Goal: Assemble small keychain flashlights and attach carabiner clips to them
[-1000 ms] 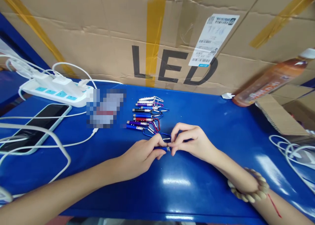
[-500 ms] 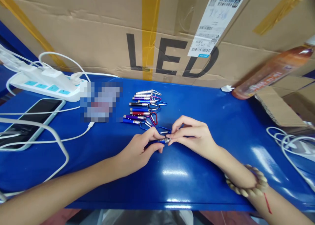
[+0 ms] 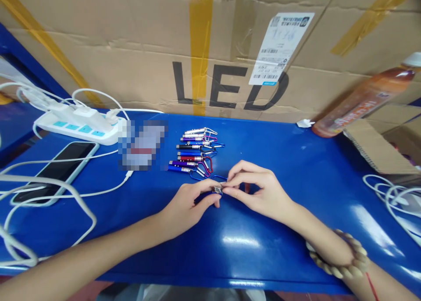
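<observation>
1. Fingers (image 3: 208, 201) of the left hand (image 3: 182, 206): clamped on a small metal-ended item (image 3: 217, 190), held above the blue table (image 3: 279, 248).
2. Right hand (image 3: 261, 189): thumb and forefinger drawn together at the item's right end; whether they grip it cannot be told.
3. Keychain lights (image 3: 189, 153): in a row just beyond the hands, clips pointing right.
4. Phone (image 3: 61, 171): flat at left, crossed by white cables.
5. Power strip (image 3: 79, 132): beyond the phone.
6. Bottle (image 3: 362, 101): far right.
7. Carton (image 3: 131, 59): along the rear, marked "LED".
</observation>
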The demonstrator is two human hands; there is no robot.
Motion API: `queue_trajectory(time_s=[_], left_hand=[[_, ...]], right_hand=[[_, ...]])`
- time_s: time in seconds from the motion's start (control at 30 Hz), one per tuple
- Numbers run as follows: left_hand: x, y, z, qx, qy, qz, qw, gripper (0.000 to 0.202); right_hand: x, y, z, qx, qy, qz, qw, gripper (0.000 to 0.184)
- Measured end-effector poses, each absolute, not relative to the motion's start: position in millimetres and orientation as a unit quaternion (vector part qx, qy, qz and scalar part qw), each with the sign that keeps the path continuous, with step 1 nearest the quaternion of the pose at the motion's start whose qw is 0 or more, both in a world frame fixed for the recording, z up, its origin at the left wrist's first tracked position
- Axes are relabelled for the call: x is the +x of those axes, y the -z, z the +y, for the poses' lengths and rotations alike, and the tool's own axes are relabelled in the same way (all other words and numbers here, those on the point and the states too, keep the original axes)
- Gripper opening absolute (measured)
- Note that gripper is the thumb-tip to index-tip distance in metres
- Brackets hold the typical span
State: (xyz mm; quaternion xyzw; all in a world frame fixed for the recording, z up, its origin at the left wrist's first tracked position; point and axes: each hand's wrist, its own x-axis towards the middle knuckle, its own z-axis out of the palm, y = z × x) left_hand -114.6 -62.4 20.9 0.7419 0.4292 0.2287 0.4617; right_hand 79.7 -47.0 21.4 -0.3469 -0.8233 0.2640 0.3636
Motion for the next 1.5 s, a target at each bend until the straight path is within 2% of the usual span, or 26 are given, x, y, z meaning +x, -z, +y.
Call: queue_trajectory(time_s=[0.07,0.23,0.33,0.63,0.8,1.07,1.3,1.5], left_hand=[[-115,-22,-62,0.751,-0.226,0.427,0.45,0.02],[-117,-22,-60,0.762,-0.213,0.435,0.429,0.025],[-118,-21,-60,0.761,-0.217,0.43,0.436,0.022],[-118,-20,-62,0.747,-0.21,0.392,0.494,0.021],[-116,-21,-69,0.734,-0.205,0.384,0.521,0.021],[-115,-21,-69,0.731,-0.201,0.386,0.526,0.022],[-112,-26,-70,0.73,-0.192,0.401,0.519,0.018],[-112,-23,-71,0.733,-0.221,0.407,0.498,0.011]], right_hand=[[79,-22,-47,-0.358,-0.27,-0.815,0.366,0.009],[77,-21,-49,-0.348,-0.293,-0.816,0.356,0.025],[77,-18,-50,-0.316,-0.297,-0.837,0.334,0.022],[78,-22,-47,-0.293,-0.381,-0.799,0.362,0.012],[80,-26,-45,-0.288,-0.465,-0.779,0.307,0.011],[79,-31,-46,-0.28,-0.466,-0.793,0.274,0.016],[80,-25,-44,-0.278,-0.456,-0.773,0.343,0.007],[78,-28,-45,-0.3,-0.437,-0.762,0.372,0.008]])
